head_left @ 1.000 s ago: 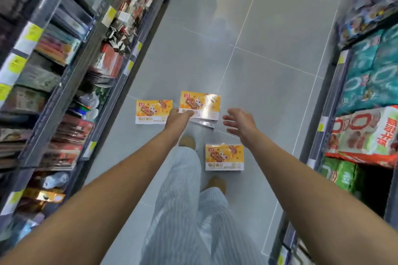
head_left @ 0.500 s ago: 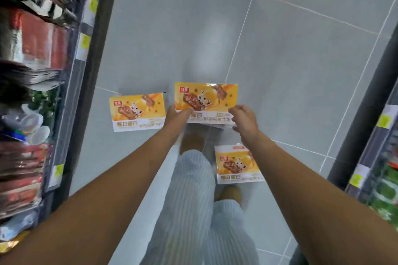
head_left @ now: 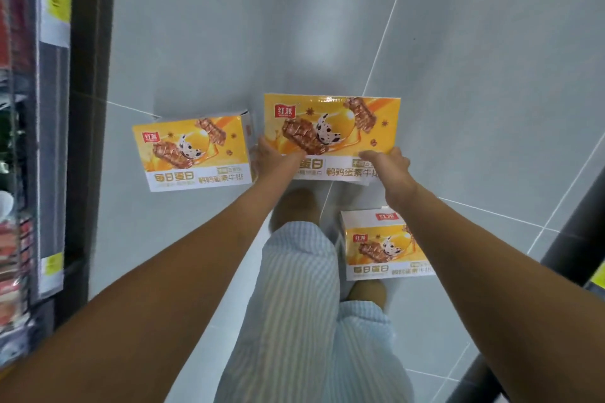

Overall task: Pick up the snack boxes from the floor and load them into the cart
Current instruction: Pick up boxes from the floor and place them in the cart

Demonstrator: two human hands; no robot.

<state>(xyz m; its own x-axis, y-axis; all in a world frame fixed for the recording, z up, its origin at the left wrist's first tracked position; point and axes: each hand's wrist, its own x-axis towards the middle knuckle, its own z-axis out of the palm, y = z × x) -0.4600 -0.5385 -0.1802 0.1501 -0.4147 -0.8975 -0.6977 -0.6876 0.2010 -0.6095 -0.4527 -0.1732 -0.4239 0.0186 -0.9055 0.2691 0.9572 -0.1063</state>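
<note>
Three orange-and-white snack boxes are in view over the grey tiled floor. My left hand (head_left: 273, 157) grips the lower left edge of the middle snack box (head_left: 337, 121), and my right hand (head_left: 389, 165) grips its lower right edge. This box is tilted toward me and looks raised off the floor. A second snack box (head_left: 191, 152) lies flat on the floor just left of my left hand. A third snack box (head_left: 376, 245) lies by my feet, partly hidden under my right forearm. No cart is in view.
A shop shelf unit (head_left: 55, 141) with yellow price tags and packaged goods runs along the left. The dark base of another shelf (head_left: 576, 245) cuts across the lower right. My striped trouser legs (head_left: 301, 304) and shoes stand between the boxes.
The view has dropped closer to the floor. My hands went from reaching apart to gripping both lower corners of the middle box, which now appears lifted and tilted up.
</note>
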